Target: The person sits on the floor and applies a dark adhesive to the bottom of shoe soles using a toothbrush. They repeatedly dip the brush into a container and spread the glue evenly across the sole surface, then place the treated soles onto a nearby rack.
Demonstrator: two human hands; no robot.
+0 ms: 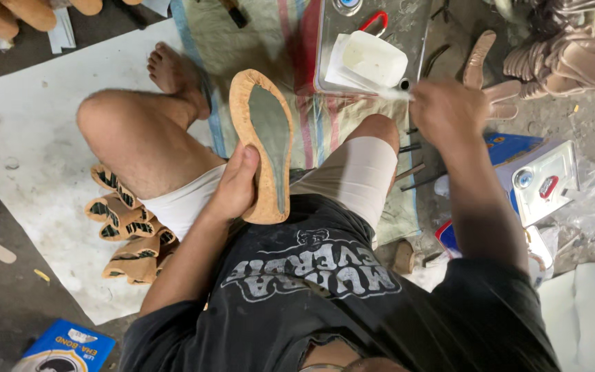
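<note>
Left hand (pixel 237 184) grasping tan shoe sole (pixel 264 141) at frame centre, right hand (pixel 444 109) clenched on brush (pixel 395 94) by white tub (pixel 373 58), upper right.

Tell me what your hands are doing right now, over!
Left hand grips tan shoe sole, grey-coated face up. Right hand at white tub on metal tin, blurred; holding something pale, cannot tell what. Nothing between them.
</note>
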